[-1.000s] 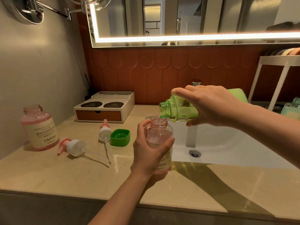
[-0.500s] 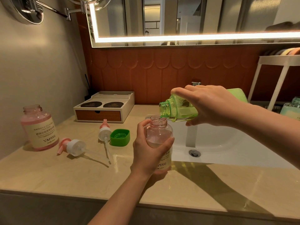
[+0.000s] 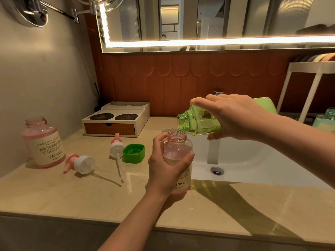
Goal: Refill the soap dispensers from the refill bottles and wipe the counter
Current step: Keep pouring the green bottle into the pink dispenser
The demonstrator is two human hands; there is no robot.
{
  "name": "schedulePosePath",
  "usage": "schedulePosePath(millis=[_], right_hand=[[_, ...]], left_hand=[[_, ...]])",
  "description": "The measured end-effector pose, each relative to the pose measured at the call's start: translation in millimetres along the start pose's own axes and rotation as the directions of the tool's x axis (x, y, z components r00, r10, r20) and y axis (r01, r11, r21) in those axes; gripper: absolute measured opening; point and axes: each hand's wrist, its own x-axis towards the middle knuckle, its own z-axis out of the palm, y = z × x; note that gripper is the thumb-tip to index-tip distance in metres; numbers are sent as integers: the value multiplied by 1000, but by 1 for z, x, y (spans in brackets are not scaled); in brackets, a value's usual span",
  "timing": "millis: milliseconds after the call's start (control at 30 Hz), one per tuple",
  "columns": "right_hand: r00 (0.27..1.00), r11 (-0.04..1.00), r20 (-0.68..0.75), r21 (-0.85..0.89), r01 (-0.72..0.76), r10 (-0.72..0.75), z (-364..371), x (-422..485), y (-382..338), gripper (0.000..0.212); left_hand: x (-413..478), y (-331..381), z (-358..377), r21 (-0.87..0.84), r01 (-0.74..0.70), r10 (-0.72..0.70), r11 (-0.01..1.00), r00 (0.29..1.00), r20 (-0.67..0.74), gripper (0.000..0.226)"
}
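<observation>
My left hand (image 3: 164, 171) grips a clear pink soap dispenser bottle (image 3: 178, 153), upright on the counter at the sink's left edge, its neck uncapped. My right hand (image 3: 235, 117) holds a green refill bottle (image 3: 201, 124) tipped nearly level, its threaded mouth just over the dispenser's neck, with a thin stream running in. A second pink dispenser bottle (image 3: 44, 144), also uncapped and mostly full, stands far left. Two white-and-pink pump heads (image 3: 82, 163) (image 3: 117, 146) lie on the counter beside the green cap (image 3: 134, 153).
The beige counter (image 3: 72, 192) ends at a front edge near me. A white sink basin (image 3: 244, 160) lies to the right. A white drawer box (image 3: 116, 119) sits at the back wall. A white rack (image 3: 308, 84) and a teal bottle (image 3: 324, 121) stand far right.
Both hands and both bottles hold nearly the same pose; the pouring goes on.
</observation>
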Motion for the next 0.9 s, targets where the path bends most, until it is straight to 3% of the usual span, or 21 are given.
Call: schedulePosePath(millis=[900], right_hand=[[999,999,41,-46,2,0,-4,2,0,99]], left_hand=[[-1,1,0,21,20,-20,1000,1000,15,60]])
